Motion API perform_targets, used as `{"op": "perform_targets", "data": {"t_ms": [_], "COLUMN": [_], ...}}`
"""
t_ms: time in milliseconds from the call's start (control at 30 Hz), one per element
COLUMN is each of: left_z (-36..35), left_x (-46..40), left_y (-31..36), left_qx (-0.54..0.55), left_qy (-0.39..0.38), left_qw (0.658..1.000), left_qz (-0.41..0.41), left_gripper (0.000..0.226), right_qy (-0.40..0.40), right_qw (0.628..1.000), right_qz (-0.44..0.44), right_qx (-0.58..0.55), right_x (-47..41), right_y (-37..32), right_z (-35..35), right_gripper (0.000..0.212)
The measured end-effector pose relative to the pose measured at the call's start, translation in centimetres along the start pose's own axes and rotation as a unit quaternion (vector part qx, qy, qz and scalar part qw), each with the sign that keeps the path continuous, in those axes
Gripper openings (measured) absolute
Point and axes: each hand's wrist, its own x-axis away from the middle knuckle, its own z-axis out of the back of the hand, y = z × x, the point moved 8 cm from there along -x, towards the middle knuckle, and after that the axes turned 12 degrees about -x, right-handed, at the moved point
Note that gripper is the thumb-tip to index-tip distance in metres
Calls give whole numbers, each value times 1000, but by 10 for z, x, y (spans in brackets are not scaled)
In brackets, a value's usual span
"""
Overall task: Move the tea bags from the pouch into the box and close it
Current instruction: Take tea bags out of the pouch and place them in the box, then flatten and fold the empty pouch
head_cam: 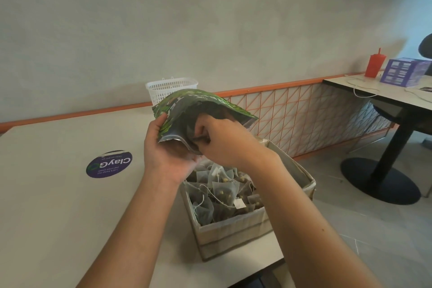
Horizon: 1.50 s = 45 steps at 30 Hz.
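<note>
A glossy green foil pouch (198,110) is held tilted above the open box (233,231), its silvery mouth turned down and near; it is gripped along its left edge by the left hand (163,149), fingers curled round the crinkled film; the right hand (224,138) is pushed into the mouth, its fingertips hidden, so whether anything is pinched cannot be told. The beige cardboard box, rectangular and open-topped, is set at the right near edge of the smooth pale table (58,206); translucent mesh pyramid tea bags (222,192) with strings and paper tags are heaped inside. A round purple sticker (109,164) is seen left; a white plastic lattice basket (168,90) stands far, behind the pouch.
</note>
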Motion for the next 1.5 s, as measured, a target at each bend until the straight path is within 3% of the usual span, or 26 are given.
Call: {"op": "perform_targets", "data": {"t_ms": [133,333,533,800,967,1167,1267,1367,1433,1500], "left_z": [-1,-2,-7,-19,-19,-17,-12,-6,-4,-4], "left_x": [-2,-3,-3,1,5,8,9,10,10,12], "left_y": [-4,-2,-3,-12,-15,-13,-9,-6,-4,-1], "left_qx": [8,34,51,29,23,15,18,16,22,22], "left_qy": [-6,18,-17,-38,-37,-37,-26,-18,-16,-19], "left_qw": [1000,999,998,999,999,999,999,999,999,999], "left_qz": [8,-12,-16,-18,-14,-20,-27,-28,-29,-32], "left_gripper": [28,23,30,38,31,31,34,37,33,29], "right_qy": [18,110,173,104,120,-39,-3,51,-31,-115], "right_qw": [996,970,964,979,980,968,977,993,992,979], "right_qz": [29,25,-33,-175,-161,-173,-159,-100,-120,-167], "right_qx": [-87,-217,-199,-4,17,175,141,30,-22,-1], "right_x": [13,40,67,95,98,91,86,79,78,81], "right_y": [12,40,85,149,143,132,120,95,91,96], "right_z": [10,53,73,48,51,19,21,19,0,-15], "right_gripper": [20,23,21,23,23,23,23,26,27,26]}}
